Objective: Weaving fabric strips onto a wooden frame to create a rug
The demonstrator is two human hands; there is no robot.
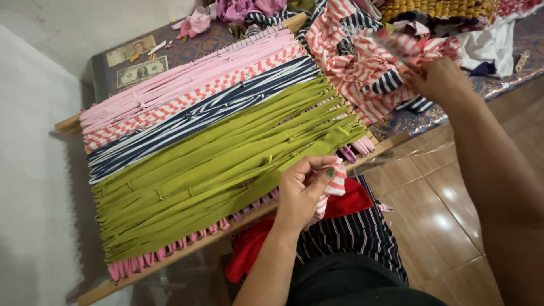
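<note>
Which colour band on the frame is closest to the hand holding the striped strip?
The green band. It lies at the frame's near edge, right beside the left hand; the navy, checked and pink bands lie farther away.

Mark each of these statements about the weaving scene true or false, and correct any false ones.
1. The left hand grips a red-and-white striped fabric strip. True.
2. The olive-green fabric strips sit farthest from the person on the wooden weaving frame. False: the pink fabric strips do.
3. The right hand rests on the frame. False: it reaches into the pile of striped fabric scraps.
4. Two paper banknotes lie beyond the frame. True.
</note>
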